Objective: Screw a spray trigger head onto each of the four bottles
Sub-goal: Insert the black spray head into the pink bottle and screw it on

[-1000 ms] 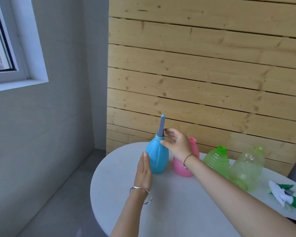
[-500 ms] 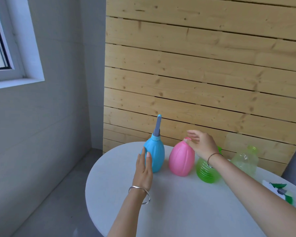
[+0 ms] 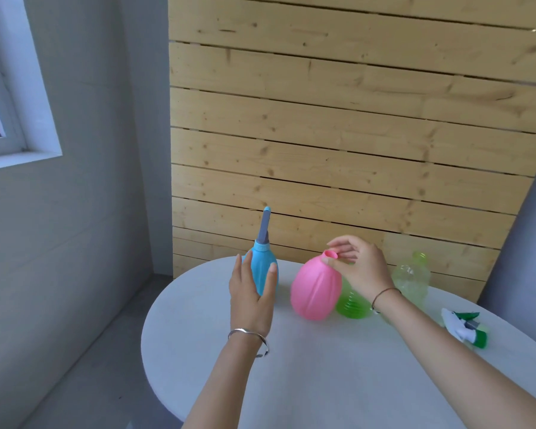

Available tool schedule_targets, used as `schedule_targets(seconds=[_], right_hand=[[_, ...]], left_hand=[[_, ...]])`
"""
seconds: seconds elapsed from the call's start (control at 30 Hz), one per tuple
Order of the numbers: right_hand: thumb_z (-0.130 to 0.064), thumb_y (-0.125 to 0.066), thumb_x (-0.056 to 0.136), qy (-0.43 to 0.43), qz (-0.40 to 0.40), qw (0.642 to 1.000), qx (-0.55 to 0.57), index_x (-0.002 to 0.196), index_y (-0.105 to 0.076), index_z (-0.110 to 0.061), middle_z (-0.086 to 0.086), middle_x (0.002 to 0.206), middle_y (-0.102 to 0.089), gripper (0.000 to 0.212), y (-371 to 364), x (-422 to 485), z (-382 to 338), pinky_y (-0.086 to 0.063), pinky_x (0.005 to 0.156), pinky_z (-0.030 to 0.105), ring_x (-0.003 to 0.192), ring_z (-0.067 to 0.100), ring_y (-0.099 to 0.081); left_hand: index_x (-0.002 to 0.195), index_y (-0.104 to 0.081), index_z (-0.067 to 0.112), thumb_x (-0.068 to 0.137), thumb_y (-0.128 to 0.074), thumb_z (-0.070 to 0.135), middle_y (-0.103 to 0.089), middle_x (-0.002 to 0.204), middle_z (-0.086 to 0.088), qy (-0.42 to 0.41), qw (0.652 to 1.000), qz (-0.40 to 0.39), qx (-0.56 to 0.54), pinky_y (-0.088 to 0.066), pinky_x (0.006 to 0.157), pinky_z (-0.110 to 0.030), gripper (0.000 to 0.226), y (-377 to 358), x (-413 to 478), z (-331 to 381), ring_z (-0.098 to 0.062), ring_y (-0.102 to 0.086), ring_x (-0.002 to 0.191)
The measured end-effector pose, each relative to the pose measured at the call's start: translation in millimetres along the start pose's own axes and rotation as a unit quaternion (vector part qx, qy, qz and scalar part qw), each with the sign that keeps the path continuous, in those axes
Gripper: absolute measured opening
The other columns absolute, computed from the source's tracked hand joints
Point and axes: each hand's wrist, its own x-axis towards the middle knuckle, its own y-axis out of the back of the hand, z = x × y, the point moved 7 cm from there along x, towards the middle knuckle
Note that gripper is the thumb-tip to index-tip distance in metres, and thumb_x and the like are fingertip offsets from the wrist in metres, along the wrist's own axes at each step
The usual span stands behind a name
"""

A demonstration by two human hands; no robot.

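A blue bottle [image 3: 263,272] with a grey-blue spray head [image 3: 265,225] on it stands upright at the back left of the white round table [image 3: 322,373]. My left hand [image 3: 250,300] is open right in front of it, fingers spread on either side of its body. My right hand [image 3: 361,267] pinches the open neck of the pink bottle [image 3: 314,291], which leans to the right. Partly hidden behind that hand stands a green ribbed bottle [image 3: 351,306]. A clear pale-green bottle [image 3: 412,278] is further right. Both have bare necks.
A white and green spray trigger head [image 3: 464,326] lies on the table at the right, near the edge. A wooden slat panel [image 3: 338,168] rises just behind the bottles. The floor drops away to the left of the table.
My right hand left the blue bottle's spray head, moved right and took the pink bottle's neck; that bottle now leans. My left hand stayed by the blue bottle.
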Motion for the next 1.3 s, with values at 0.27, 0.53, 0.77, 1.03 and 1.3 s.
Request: schedule_targets(seconds=[0.27,0.53,0.77,1.03,1.3], right_hand=[[-0.005,-0.080,0.069,-0.038,0.054,0.984,0.166,0.084,-0.067,-0.018,0.002,0.078,-0.071,0.023,58,-51,3,-0.052,0.068,0.009,0.067,0.000,-0.068],[-0.010,-0.077,0.074,-0.098,0.102,0.960,0.240,0.092,-0.068,-0.012,0.006,0.084,-0.070,0.020,109,-89,38,-0.053,0.070,0.015,0.073,0.006,-0.067],[-0.020,-0.068,0.083,-0.161,0.025,0.962,0.221,0.112,-0.065,-0.019,-0.002,0.112,-0.069,0.030,138,-105,78,-0.047,0.086,0.018,0.101,0.004,-0.062],[-0.020,-0.078,0.075,-0.319,0.061,0.946,0.015,0.105,-0.068,-0.003,0.012,0.109,-0.068,0.036,175,-140,178,-0.041,0.080,0.025,0.091,0.019,-0.060],[-0.032,-0.079,0.071,-0.391,0.008,0.918,-0.063,0.104,-0.062,0.014,0.025,0.087,-0.065,0.059,181,-151,216,-0.048,0.081,0.032,0.084,0.034,-0.061]], left_hand=[[0.133,-0.038,0.040,0.069,-0.063,0.065,-0.040,0.131,0.030,-0.106,0.983,-0.148,-0.018,-0.028,0.095,-0.003,0.073,-52,-45,61,0.012,-0.035,0.123],[0.136,-0.034,0.034,0.047,-0.082,0.057,-0.053,0.122,0.015,0.008,0.928,-0.372,-0.022,-0.053,0.076,-0.015,0.104,-116,-78,43,0.000,-0.057,0.105],[0.123,-0.048,0.033,0.043,-0.082,0.057,-0.062,0.112,0.012,0.032,0.927,-0.374,-0.020,-0.055,0.076,-0.020,0.091,-137,-85,30,-0.005,-0.062,0.100],[0.123,-0.045,0.034,0.042,-0.079,0.063,-0.059,0.109,0.015,0.035,0.926,-0.375,0.036,-0.048,0.064,-0.013,0.093,-142,-82,10,-0.002,-0.059,0.096],[0.127,-0.042,0.034,0.044,-0.080,0.061,-0.058,0.109,0.017,0.028,0.920,-0.389,0.041,-0.048,0.065,-0.013,0.095,-155,-89,12,-0.001,-0.058,0.097]])
